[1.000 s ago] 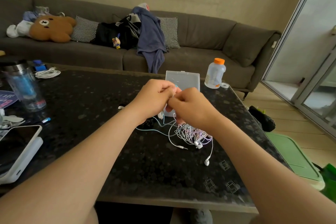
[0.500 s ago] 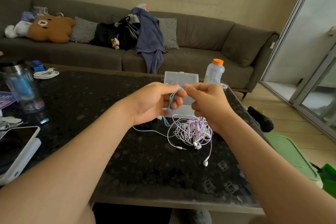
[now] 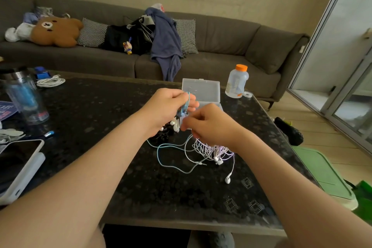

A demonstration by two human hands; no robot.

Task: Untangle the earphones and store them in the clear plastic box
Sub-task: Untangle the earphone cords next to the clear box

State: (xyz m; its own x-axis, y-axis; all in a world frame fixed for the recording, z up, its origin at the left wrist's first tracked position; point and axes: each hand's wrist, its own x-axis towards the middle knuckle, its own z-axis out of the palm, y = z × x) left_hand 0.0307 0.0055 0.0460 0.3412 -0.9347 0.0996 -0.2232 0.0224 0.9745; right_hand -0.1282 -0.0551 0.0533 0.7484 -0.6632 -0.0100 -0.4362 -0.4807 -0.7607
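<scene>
The main risk is tightening the knot instead of freeing it. The left hand (image 3: 167, 109) has its fingers curled round a few loops of the blue earphone cable (image 3: 181, 111), and the rest of that cable runs down onto the dark surface (image 3: 100, 106) and curves in beside the white and lilac tangle (image 3: 211, 149). If the blue cable crosses inside the bundle, which I cannot tell from here, pulling the hands apart would cinch it. The right hand (image 3: 215, 127) is closed over the top of the tangle, gripping it with its fingertips, so the bundle hangs from it down to the surface. A hard lift there could drag the whole mass, and the loose white earbud (image 3: 227, 179) lying near the front could slide toward the edge. The jack plug (image 3: 202, 163) lies free and could snag a loop as cables move. The orange-capped bottle (image 3: 236, 81) stands just beside the box and could be knocked by a wide sweep of the arm.

The earphones look like several thin sets. One is pale blue and mostly separated. The others are white and lilac, still bunched in a dense nest with buds poking out at its lower side. The cables are limp and light and will likely spring out of any loose coil. The clear plastic box (image 3: 201, 88) sits open just behind the hands with its lid standing up. Its base is largely hidden, so I cannot tell what is in it.
</scene>
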